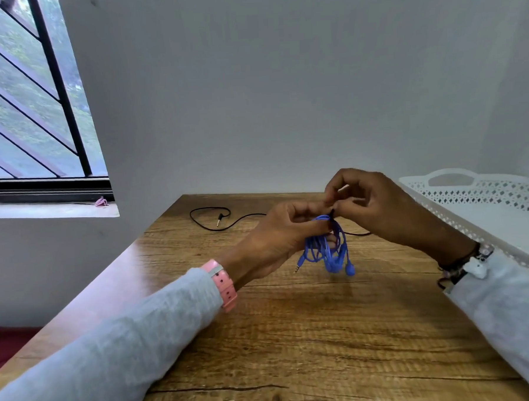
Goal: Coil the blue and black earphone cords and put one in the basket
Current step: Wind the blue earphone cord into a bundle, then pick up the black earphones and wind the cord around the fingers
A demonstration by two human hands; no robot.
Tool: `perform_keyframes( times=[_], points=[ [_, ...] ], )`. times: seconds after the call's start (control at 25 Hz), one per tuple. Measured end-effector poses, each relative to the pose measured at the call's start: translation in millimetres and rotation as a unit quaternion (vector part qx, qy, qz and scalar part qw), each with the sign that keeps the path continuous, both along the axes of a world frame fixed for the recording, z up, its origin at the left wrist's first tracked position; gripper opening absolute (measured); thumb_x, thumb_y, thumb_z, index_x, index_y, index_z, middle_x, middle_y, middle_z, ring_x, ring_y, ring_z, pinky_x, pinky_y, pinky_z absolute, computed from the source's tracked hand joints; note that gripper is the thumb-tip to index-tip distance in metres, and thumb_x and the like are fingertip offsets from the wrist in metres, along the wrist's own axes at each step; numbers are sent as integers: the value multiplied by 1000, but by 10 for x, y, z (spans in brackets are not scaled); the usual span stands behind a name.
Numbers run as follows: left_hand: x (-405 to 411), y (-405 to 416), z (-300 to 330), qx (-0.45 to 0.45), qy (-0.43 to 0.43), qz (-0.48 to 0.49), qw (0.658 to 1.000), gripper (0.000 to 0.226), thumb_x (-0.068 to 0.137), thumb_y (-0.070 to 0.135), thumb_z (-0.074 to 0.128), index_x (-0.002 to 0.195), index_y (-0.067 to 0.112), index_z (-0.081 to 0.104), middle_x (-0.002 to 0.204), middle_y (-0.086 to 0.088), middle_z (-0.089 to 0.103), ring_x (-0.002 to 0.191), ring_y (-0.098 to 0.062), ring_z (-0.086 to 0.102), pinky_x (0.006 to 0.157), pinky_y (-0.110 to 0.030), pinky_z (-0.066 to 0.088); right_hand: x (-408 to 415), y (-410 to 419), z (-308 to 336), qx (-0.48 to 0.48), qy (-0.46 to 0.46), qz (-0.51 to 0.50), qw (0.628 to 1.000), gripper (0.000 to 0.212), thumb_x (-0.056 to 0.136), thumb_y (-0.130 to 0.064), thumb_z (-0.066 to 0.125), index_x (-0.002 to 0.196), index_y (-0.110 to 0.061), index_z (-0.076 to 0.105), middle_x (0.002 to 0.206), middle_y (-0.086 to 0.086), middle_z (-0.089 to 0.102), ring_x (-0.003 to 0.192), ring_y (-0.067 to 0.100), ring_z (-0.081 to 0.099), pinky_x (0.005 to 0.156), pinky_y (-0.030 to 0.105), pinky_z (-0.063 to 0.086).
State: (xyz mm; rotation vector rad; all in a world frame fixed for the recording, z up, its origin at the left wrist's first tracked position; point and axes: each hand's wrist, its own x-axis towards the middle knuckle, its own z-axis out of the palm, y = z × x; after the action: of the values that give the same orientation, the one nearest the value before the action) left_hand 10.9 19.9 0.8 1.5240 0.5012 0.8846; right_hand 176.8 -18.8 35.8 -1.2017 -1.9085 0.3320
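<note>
Holding the blue earphone cord (327,246) bunched at frame centre, our left hand (277,236) grips its loops so they stay gathered; our right hand (376,203) pinches the top. The black earphone cord (215,218) lies loose behind.

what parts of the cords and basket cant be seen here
Head view only:
- Blue cord: top of the coil hidden by the left hand and right hand.
- Black cord: its middle hidden behind both hands; earbuds not visible.
- Basket: cut off by the right edge.

Blue cord (325,249) hangs coiled above the table; black cord (215,219) lies loose behind; white basket (483,195) stands right.
</note>
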Motion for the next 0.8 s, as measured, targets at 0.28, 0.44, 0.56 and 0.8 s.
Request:
perform_keyframes(
  times=[0.28, 0.44, 0.56, 0.8],
  points=[
    [33, -10, -53, -39, -27, 82, 995, 33, 83, 1, 64, 112, 4, 49, 89, -20, 71, 81, -27, 70, 78, -41, 58, 216, -14, 146, -96, -41, 20, 994, 15, 79, 0, 69, 81, -15, 67, 82, 7, 73, 75, 18, 72, 65, 19, 52],
    [88, -80, -105, -36, -11, 55, 998, 32, 84, 0, 62, 114, -2, 50, 88, -20, 69, 84, -32, 67, 79, -42, 57, 245, -45, 119, -195, -65, 70, 976, 18, 77, -1, 71, 92, -11, 65, 93, 8, 70, 79, 17, 71, 73, 23, 57],
    [123, -89, -129, -15, 4, 56, 998, 31, 84, 3, 64, 112, 1, 52, 84, -13, 69, 78, -23, 69, 77, -37, 58, 221, -43, 87, -223, -56, 69, 971, 19, 79, 3, 68, 92, -8, 60, 92, 4, 66, 71, 15, 69, 72, 26, 58],
    [106, -61, -148, 89, 75, 92, 989, 21, 87, 8, 62, 106, 5, 53, 81, -5, 63, 70, -17, 68, 69, -33, 60, 456, 71, 99, -210, -98, -104, 967, 12, 82, 2, 62, 89, -8, 60, 91, 12, 65, 70, 21, 69, 56, 27, 54]
  ],
)
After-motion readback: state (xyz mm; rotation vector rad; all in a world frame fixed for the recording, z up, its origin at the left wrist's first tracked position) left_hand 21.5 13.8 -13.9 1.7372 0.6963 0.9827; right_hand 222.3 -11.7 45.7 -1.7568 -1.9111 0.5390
